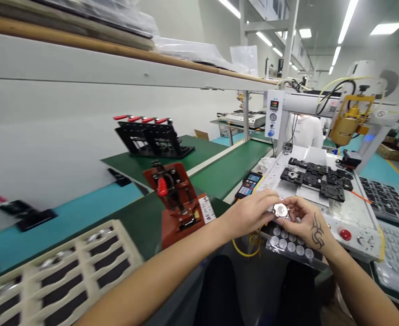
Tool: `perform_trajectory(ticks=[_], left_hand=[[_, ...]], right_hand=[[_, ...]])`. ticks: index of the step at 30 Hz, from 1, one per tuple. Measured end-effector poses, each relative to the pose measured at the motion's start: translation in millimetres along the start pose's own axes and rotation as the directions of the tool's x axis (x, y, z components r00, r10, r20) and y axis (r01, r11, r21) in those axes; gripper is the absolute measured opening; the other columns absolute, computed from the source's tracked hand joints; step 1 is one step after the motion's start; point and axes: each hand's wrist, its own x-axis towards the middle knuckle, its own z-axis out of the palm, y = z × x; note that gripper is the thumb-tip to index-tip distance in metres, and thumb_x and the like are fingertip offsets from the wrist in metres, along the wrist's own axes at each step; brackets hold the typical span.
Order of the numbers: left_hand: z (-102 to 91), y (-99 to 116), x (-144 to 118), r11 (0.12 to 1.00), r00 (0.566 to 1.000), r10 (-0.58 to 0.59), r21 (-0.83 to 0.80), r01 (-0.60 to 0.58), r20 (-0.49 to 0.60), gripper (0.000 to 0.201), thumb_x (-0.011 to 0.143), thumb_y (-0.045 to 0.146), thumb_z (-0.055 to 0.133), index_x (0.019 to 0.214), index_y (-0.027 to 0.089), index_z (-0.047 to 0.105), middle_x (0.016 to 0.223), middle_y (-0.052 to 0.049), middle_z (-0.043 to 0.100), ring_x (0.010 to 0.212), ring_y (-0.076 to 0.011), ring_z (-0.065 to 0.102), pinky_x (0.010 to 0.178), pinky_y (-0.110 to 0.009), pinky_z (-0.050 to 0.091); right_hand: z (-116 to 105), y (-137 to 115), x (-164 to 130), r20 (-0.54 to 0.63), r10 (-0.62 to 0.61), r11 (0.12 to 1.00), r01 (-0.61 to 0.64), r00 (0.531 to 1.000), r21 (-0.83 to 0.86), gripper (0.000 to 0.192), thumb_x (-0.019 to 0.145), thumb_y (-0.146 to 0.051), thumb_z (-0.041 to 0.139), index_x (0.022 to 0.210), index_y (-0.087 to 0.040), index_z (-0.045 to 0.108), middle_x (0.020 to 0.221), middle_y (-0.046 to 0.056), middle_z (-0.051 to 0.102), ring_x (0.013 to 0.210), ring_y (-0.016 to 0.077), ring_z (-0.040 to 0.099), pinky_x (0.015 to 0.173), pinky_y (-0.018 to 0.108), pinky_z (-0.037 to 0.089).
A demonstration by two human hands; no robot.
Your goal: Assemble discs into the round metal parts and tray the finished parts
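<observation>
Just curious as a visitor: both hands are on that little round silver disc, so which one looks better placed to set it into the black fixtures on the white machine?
Probably the right hand: it lies nearer the black fixtures and grips the disc.

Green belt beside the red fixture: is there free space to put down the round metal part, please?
Yes: the green belt is bare between the red fixture and the handheld keypad. Crowded: the machine bed with black jigs, and the disc tray under both hands.
</observation>
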Motion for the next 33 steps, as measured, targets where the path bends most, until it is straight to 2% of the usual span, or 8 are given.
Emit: perform_trajectory(ticks=[3,6,10,14,18,24,28,33], left_hand=[[17.5,-42,40,0.949,0.96,-0.265,-0.151,0.276,0.094,0.051,0.102,0.041,0.069,0.146,0.021,0.052,0.133,-0.014,0.069,0.121,-0.0283,0.069,0.104,-0.045,0.059],[34.2,-93,86,0.873,0.853,-0.44,-0.088,0.479,0.281,0.056,0.099,0.046,0.066,0.147,0.018,0.056,0.151,-0.018,0.061,0.141,-0.0328,0.058,0.115,-0.047,0.05],[58.0,-145,126,0.866,0.775,-0.401,-0.073,0.495,0.488,0.06,0.079,0.048,0.084,0.131,0.019,0.072,0.15,-0.014,0.067,0.14,-0.0359,0.06,0.113,-0.042,0.049],[72.3,-168,139,0.866,0.74,-0.362,-0.09,0.493,0.567,0.045,0.07,0.048,0.088,0.106,0.022,0.081,0.134,-0.009,0.077,0.127,-0.0341,0.069,0.108,-0.039,0.05],[70.8,-171,145,0.865,0.751,-0.331,-0.136,0.484,0.571,0.039,0.064,0.045,0.091,0.094,0.023,0.081,0.123,-0.007,0.08,0.116,-0.0312,0.072,0.102,-0.036,0.052],[46.9,-151,143,0.842,0.848,-0.389,-0.234,0.486,0.36,0.05,0.075,0.054,0.083,0.112,0.02,0.075,0.128,-0.01,0.075,0.121,-0.031,0.067,0.105,-0.041,0.05],[24.6,-130,127,0.827,0.875,-0.425,-0.296,0.479,0.23,0.053,0.08,0.054,0.08,0.119,0.019,0.071,0.129,-0.012,0.074,0.118,-0.0282,0.066,0.104,-0.041,0.051],[-3.5,-108,95,0.816,0.886,-0.433,-0.347,0.463,0.164,0.048,0.079,0.051,0.083,0.116,0.022,0.073,0.127,-0.011,0.074,0.112,-0.0271,0.067,0.102,-0.043,0.053]], right_hand=[[-40,5,-4,-0.176,0.018,0.992,-0.04,0.984,-0.121,0.044,0.08,-0.049,0.087,0.108,-0.02,0.07,0.072,-0.004,0.058,0.063,0.016,0.053,0.059,0.031,0.047],[-74,7,-10,-0.306,-0.011,0.978,-0.054,0.952,-0.203,0.047,0.081,-0.053,0.086,0.11,-0.02,0.069,0.071,-0.003,0.057,0.063,0.0173,0.054,0.059,0.032,0.048],[-103,10,-25,-0.354,-0.022,0.958,-0.082,0.935,-0.275,0.048,0.082,-0.053,0.086,0.113,-0.021,0.069,0.072,-0.003,0.059,0.064,0.0185,0.057,0.061,0.032,0.051],[-116,13,-38,-0.387,-0.033,0.947,-0.095,0.921,-0.308,0.047,0.085,-0.053,0.084,0.116,-0.022,0.069,0.071,-0.004,0.057,0.064,0.0181,0.056,0.062,0.032,0.05],[-117,13,-18,-0.371,-0.074,0.913,-0.086,0.926,-0.398,0.044,0.086,-0.053,0.081,0.114,-0.021,0.068,0.073,-0.003,0.056,0.067,0.0187,0.055,0.063,0.032,0.047],[-107,30,83,-0.186,-0.081,0.803,-0.046,0.979,-0.594,0.037,0.083,-0.049,0.077,0.103,-0.02,0.068,0.088,0.003,0.066,0.077,0.0202,0.057,0.07,0.032,0.046],[-98,45,139,-0.05,-0.001,0.776,-0.031,0.999,-0.629,0.03,0.076,-0.043,0.083,0.091,-0.02,0.071,0.084,0.001,0.068,0.076,0.0194,0.058,0.068,0.029,0.044],[-96,51,166,0.063,0.11,0.741,-0.039,0.992,-0.67,0.03,0.074,-0.044,0.088,0.085,-0.019,0.078,0.076,0.0,0.07,0.069,0.019,0.06,0.064,0.029,0.043]])
